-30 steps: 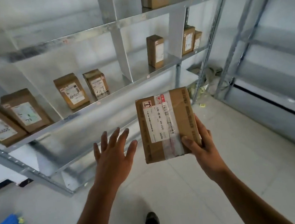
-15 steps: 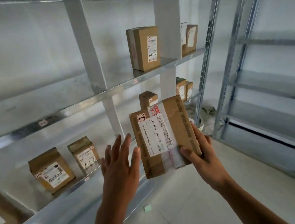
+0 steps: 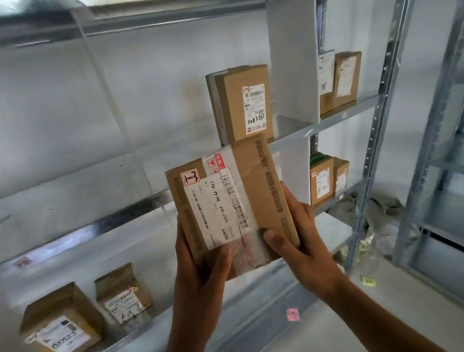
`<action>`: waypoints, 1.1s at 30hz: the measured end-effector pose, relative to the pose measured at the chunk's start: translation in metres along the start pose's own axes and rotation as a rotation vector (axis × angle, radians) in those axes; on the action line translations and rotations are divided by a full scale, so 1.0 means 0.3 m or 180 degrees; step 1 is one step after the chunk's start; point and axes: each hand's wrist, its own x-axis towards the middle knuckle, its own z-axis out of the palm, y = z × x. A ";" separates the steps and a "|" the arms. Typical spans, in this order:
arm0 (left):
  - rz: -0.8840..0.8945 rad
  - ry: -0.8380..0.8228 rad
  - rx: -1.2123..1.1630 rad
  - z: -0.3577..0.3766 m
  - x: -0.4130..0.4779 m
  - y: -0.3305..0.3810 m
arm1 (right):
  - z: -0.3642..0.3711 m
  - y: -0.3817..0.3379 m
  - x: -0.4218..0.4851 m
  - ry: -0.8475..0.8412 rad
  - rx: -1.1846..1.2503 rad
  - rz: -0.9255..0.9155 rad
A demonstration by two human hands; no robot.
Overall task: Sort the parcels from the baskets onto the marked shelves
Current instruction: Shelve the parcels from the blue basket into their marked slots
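Observation:
I hold a flat brown cardboard parcel up in front of the metal shelving, label facing me, with "1-3" handwritten in a red box at its top left. My left hand grips its lower left corner, and my right hand grips its lower right edge. Just behind and above it, an upright parcel also marked "1-3" stands on the upper shelf.
Two more parcels stand right of a white divider on that shelf. Two small boxes sit on the middle shelf at right, two others on the lower left shelf. A second grey rack stands at right.
My left hand, open beside the parcel before, has closed on its lower left corner. The parcel has risen towards the upper shelf as my view tilted up and drew closer.

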 end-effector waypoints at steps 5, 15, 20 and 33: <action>0.0032 0.0413 -0.0260 0.057 0.197 0.011 | -0.065 0.006 0.275 -0.0484 -0.0156 -0.0269; 0.0709 0.0820 0.0056 0.065 0.643 -0.070 | 0.000 0.091 0.763 -0.0809 -0.0381 -0.0844; 0.0662 0.0806 0.0241 0.041 0.795 -0.163 | 0.041 0.220 0.922 -0.0415 -0.1518 -0.0771; 0.0016 0.0802 0.0647 0.075 0.956 -0.310 | -0.084 0.383 1.036 0.1261 -0.1477 -0.0583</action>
